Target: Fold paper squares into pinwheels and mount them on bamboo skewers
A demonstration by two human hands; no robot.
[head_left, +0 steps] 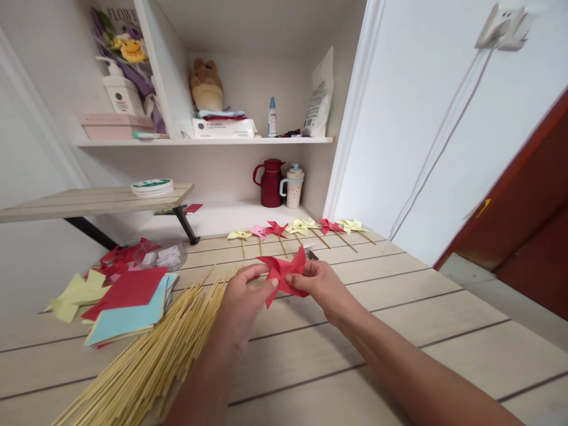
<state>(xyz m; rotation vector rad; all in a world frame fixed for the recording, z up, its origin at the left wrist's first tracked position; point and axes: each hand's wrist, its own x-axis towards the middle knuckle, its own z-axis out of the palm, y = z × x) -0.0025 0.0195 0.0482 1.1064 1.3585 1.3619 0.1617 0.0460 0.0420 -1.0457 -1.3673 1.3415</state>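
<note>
Skewers (146, 361) lie nearest; both hands (242, 302) (322, 284) pinch the red paper pinwheel (284, 273) between them.

Left hand (242, 299) and right hand (322, 284) pinching red paper pinwheel (284, 273), bamboo skewers (168, 343) beside, wooden table (399, 331)

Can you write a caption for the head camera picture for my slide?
Both hands, left hand and right hand, hold a red paper pinwheel above a wooden table, beside bamboo sticks and finished pinwheels.

"FLOWE" on bouquet wrap (116, 23)
</note>
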